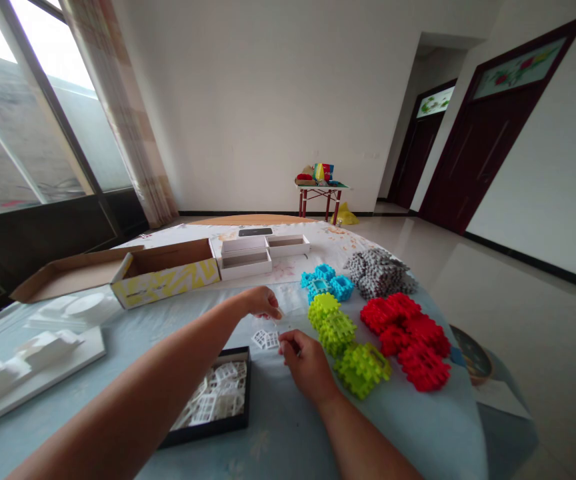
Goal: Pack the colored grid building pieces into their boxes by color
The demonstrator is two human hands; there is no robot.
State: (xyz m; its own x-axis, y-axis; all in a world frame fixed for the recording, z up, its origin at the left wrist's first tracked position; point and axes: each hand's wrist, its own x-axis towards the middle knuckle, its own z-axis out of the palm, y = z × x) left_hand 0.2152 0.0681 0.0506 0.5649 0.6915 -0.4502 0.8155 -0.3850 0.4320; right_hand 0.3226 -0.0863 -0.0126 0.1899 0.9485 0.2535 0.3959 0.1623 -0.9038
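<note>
My left hand (264, 303) reaches over the middle of the table, fingers pinched together; whatever lies between its fingertips is too small to make out. Closer to me, my right hand (308, 363) is closed too, thumb against finger, and what it may hold is hidden. Its fingertips are beside a few small white lattice pieces (266, 339) lying on the cloth, and I cannot tell if they touch. Under my left forearm, a black-rimmed tray (249, 390) holds many similar white lattice pieces (225, 387), partly covered by the arm.
Green blocks (335, 327), red blocks (418, 337), blue blocks (325, 283) and grey pieces (378, 273) lie in piles to the right. Cardboard box (168, 277), white boxes (245, 263) and a dark phone-like slab (255, 232) stand farther back. White foam (43, 360) lies left.
</note>
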